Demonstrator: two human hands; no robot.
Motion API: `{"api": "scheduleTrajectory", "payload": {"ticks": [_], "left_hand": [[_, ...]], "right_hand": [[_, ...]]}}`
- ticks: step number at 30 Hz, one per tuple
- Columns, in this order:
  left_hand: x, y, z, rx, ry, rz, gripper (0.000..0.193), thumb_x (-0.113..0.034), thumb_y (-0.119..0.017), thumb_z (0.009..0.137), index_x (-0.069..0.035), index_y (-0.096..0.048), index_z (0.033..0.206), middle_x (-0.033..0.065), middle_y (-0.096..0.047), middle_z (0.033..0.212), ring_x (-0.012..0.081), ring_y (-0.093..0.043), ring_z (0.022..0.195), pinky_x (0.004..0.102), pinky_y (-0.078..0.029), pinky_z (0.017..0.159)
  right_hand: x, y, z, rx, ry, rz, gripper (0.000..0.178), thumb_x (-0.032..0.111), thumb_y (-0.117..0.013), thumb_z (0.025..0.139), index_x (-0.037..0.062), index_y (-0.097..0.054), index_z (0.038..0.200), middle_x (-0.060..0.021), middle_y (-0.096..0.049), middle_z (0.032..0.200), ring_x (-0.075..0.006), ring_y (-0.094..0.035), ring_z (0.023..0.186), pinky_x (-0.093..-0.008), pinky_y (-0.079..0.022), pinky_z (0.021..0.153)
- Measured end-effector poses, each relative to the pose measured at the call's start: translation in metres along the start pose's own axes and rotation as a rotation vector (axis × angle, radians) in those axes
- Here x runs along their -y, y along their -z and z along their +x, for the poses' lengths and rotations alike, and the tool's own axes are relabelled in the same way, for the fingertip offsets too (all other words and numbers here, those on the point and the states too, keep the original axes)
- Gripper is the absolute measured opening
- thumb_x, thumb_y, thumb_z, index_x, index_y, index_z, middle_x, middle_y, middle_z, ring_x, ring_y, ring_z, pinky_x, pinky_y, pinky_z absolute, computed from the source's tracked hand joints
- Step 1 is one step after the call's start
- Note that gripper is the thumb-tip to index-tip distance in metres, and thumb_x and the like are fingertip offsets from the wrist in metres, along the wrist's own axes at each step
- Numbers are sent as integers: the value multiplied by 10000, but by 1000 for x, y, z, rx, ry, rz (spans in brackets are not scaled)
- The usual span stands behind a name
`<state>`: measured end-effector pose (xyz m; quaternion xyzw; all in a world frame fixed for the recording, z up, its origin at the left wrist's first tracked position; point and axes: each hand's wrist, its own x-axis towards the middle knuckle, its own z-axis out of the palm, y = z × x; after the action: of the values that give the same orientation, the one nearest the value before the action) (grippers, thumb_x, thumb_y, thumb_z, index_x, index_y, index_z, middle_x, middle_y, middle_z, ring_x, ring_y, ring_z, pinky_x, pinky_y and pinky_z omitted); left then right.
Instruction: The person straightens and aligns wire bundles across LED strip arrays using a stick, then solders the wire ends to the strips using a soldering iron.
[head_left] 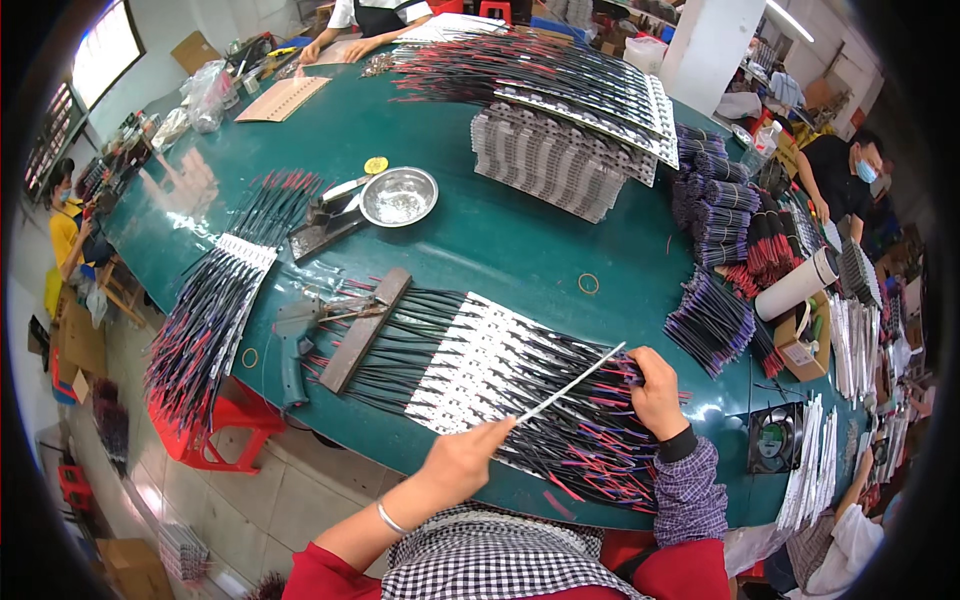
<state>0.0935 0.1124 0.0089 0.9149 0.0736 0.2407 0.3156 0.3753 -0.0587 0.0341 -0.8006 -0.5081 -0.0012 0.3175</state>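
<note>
A white perforated board [462, 362] lies flat in front of me, with rows of black wires running out to both sides. My left hand [465, 462] is closed round one end of a thin grey rod [570, 384], which slants over the wires on the right. Close to the rod's far tip, my right hand [656, 394] has its fingers curled on the wire ends [632, 372]. Loose red and purple tips [600, 462] fan out below that hand. A dark bar [366, 330] rests across the wires on the left.
A blue glue gun [292, 350] lies beside the bar. Behind stand a metal bowl [399, 197] and a tall stack of wired boards [545, 155]. Another wired board [247, 252] hangs over the left table edge. Wire bundles [712, 320], a white cylinder [797, 284] and a fan [775, 438] lie right.
</note>
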Motion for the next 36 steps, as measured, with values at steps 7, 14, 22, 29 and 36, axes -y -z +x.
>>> {"api": "scheduleTrajectory", "payload": {"ticks": [7,14,22,29,36], "left_hand": [[-21,-4,5,75,-53,206,632,45,-612,724,109,-540,1349,184,-673,1007,221,-670,654,312,-541,540],[-39,-12,6,232,-223,468,603,-59,-569,785,239,-492,1303,178,-617,915,157,-606,603,235,-497,481],[-48,-38,12,151,-335,321,635,-80,-581,774,248,-487,1309,158,-590,874,166,-600,608,228,-503,487],[-57,-50,24,93,-394,491,498,-76,-601,735,169,-661,1164,220,-633,883,139,-551,559,196,-448,447],[-65,-77,24,113,-403,368,250,-126,-639,708,93,-712,806,355,-679,943,201,-604,591,274,-462,431]], "right_hand": [[-23,58,-11,-211,-272,-121,185,-80,-581,856,-6,-583,1025,-187,-656,922,-385,-657,869,-410,-519,768],[69,76,83,0,168,-482,331,-43,-572,830,39,-609,1149,-163,-691,934,-304,-687,778,-385,-533,677],[78,-108,148,609,278,-1237,139,136,-676,840,114,-799,900,-46,-724,859,-284,-711,796,-479,-535,598],[91,-104,170,221,207,-922,90,139,-684,810,67,-677,864,-28,-658,782,-220,-690,746,-407,-509,552],[74,-127,101,-136,163,-537,178,31,-623,791,66,-516,929,-79,-530,880,-252,-624,815,-388,-548,638]]}}
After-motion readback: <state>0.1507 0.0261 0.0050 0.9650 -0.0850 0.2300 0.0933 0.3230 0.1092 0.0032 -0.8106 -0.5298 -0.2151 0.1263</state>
